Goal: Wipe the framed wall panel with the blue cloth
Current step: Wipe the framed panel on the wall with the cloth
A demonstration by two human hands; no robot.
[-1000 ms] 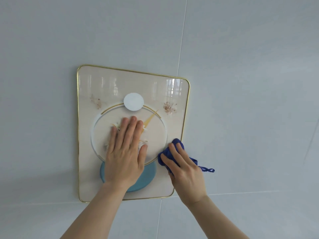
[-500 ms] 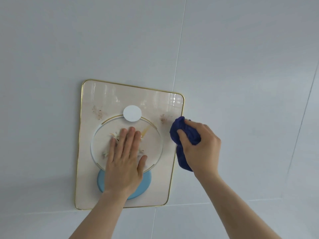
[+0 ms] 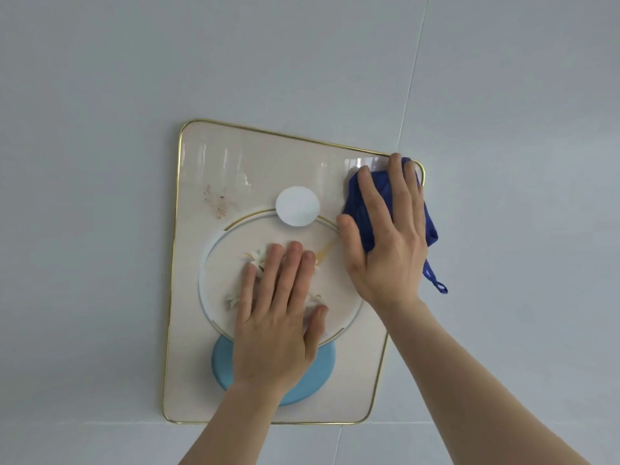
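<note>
The framed wall panel hangs on a pale wall; it is cream with a thin gold rim, a white disc, a ringed circle and a light blue disc low down. My left hand lies flat on the panel's middle, fingers together, holding nothing. My right hand presses the blue cloth flat against the panel's upper right corner. The cloth's loop dangles beyond the right rim. Most of the cloth is hidden under my palm.
Grey wall tiles surround the panel, with a vertical joint above its right corner and a horizontal joint at its lower rim. A brownish speckled patch sits on the panel's upper left.
My right hand carried the cloth from the panel's lower right edge up along the right side to the upper right corner and flattened on it. The left hand stayed put.
</note>
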